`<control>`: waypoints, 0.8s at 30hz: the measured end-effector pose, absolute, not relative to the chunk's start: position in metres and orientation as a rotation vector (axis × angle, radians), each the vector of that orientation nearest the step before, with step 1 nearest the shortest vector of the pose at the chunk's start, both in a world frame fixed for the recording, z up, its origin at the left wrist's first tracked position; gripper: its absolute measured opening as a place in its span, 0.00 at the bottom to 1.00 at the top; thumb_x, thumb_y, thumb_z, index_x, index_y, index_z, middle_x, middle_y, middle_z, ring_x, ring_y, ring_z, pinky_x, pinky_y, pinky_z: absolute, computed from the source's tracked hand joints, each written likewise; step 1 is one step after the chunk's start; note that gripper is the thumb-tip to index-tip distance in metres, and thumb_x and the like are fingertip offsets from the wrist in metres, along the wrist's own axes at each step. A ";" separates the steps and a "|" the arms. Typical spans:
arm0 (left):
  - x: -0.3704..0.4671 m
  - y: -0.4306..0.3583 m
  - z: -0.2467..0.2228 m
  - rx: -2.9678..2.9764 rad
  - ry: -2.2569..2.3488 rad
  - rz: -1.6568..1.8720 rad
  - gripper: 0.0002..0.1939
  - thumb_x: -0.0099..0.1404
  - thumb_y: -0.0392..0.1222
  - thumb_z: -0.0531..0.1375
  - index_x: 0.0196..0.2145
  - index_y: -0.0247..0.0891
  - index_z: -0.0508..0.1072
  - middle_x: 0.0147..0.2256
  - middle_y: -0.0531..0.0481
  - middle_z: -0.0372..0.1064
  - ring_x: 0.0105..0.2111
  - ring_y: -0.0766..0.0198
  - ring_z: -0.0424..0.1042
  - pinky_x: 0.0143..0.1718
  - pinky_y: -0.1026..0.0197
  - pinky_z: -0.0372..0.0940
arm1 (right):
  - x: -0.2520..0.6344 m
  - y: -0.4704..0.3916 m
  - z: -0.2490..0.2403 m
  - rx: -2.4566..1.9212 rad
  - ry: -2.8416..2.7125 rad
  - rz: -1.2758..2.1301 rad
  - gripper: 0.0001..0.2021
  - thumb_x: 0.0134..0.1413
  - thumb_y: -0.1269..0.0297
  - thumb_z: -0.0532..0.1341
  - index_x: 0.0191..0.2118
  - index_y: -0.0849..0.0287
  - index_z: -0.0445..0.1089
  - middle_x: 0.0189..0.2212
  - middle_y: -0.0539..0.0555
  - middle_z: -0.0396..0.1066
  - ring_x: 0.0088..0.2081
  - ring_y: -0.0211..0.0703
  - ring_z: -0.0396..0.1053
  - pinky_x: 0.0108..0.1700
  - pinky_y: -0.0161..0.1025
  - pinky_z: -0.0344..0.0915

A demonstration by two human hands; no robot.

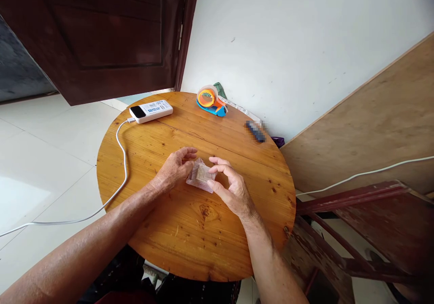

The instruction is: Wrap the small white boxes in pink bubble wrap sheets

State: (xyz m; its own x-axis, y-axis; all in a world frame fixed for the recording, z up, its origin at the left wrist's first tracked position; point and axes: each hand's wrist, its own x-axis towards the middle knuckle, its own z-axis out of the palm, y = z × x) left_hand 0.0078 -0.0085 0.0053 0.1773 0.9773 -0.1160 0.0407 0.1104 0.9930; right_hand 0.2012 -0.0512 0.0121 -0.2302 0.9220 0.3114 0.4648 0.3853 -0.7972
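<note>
A small flat packet [202, 175] in clear, crinkled plastic wrap lies near the middle of the round wooden table [159, 231]. Something pale, with faint marks that I cannot read, shows through the wrap. At the packet's left edge is my left hand [176, 167], its fingers loosely bent and apart, the thumb side close to the wrap. From the right reaches my right hand [233, 185], fingers spread. Its thumb and index fingertips are at the packet's right edge and seem to touch it lightly.
A white power bank [151, 111] with a plugged-in white cable [125, 159] sits at the back left. Toward the wall are an orange and blue tape dispenser [209, 100], a printed strip [240, 109] and a blurred dark object [255, 131]. A dark red wooden frame [352, 198] stands right.
</note>
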 end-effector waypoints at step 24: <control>0.009 -0.018 0.010 1.556 1.100 0.839 0.29 0.58 0.47 0.60 0.55 0.32 0.71 0.40 0.44 0.74 0.36 0.57 0.72 0.39 0.56 0.67 | 0.198 -0.051 0.013 -1.197 -1.635 0.582 0.05 0.62 0.62 0.61 0.34 0.53 0.71 0.48 0.55 0.76 0.52 0.49 0.71 0.57 0.48 0.64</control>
State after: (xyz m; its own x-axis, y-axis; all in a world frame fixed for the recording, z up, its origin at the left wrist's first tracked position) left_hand 0.0089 -0.0181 0.0096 0.3425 0.9394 -0.0125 0.2364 -0.0733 0.9689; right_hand 0.1977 -0.0512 0.0128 -0.0249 0.9029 0.4291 0.4288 0.3974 -0.8113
